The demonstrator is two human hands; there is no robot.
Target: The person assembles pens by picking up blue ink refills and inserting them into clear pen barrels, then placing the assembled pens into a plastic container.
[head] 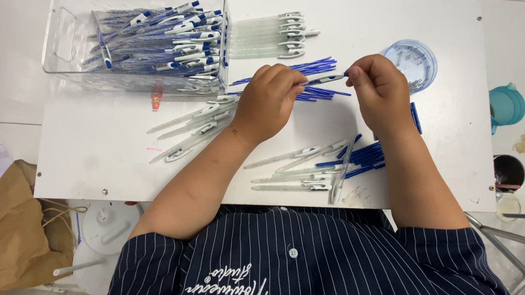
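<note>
Over a white table (94, 150), my left hand (268, 100) grips a clear pen barrel (323, 79) with a blue tip. My right hand (382, 91) pinches the barrel's right end between thumb and fingers. Just behind the hands lies a pile of thin blue refills (317, 66). Clear pen barrels (195, 126) lie fanned out left of my left wrist. More barrels and blue parts (327, 169) sit between my forearms near the table's front edge.
A clear plastic bin (62, 35) full of finished blue-and-white pens stands at the back left. Empty barrels (268, 37) lie in a row beside it. A round clear lid (413, 62) holds small springs. A teal cup (507, 106) and brown paper bag (7, 224) stand off the table.
</note>
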